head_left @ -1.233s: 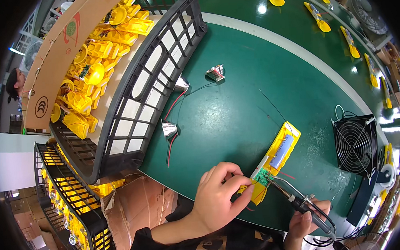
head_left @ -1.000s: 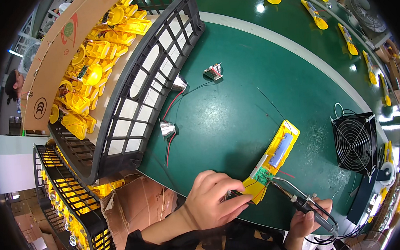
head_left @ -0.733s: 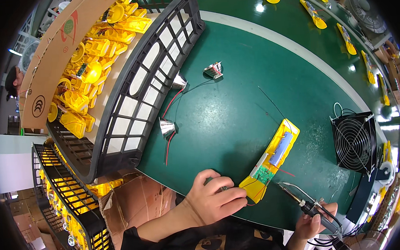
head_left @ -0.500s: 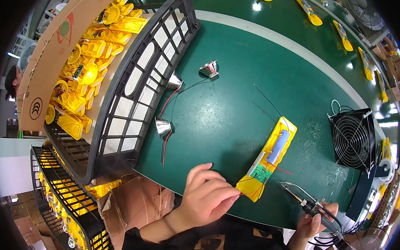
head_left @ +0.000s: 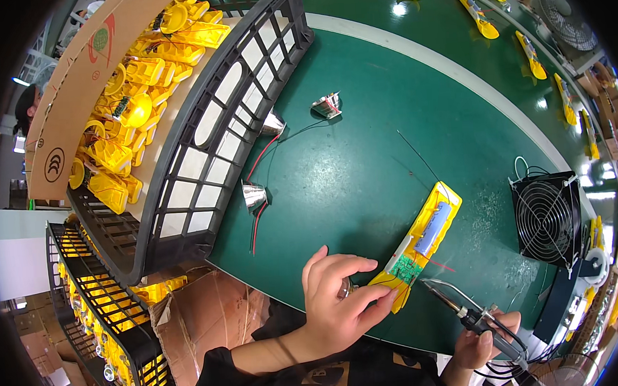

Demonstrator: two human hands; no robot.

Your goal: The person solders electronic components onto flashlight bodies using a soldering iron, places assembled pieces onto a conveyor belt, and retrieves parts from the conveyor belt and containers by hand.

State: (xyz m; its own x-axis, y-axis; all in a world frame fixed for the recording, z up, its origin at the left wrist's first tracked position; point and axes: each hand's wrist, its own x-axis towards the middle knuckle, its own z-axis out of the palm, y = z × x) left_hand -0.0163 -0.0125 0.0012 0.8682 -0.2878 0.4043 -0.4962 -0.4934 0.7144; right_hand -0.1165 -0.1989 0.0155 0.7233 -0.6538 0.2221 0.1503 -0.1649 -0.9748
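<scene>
A yellow plastic housing (head_left: 451, 198) lies slanted on the green bench, with a blue cylindrical battery cell (head_left: 434, 228) and a green circuit board (head_left: 404, 269) in it. At its lower end my left hand (head_left: 339, 296) pinches a thin wire between thumb and finger, close to the board. The wire is mostly hidden by the fingertips. My right hand (head_left: 478, 345) grips a soldering iron (head_left: 478, 320) with a curved metal tube alongside. Its tip points at the board's right edge; whether it touches cannot be told. A red wire (head_left: 441, 263) sticks out rightward from the housing.
A black crate (head_left: 186, 252) with a carton of yellow housings (head_left: 137, 112) stands at left. Silver cone-shaped reflectors (head_left: 254, 194) with wires lie beside it. A black fan (head_left: 544, 215) stands at right. Several yellow housings (head_left: 478, 18) line the far belt.
My left hand has moved right, onto the lower end of the housing and nearer the board. The soldering iron's tip has shifted slightly left toward the board.
</scene>
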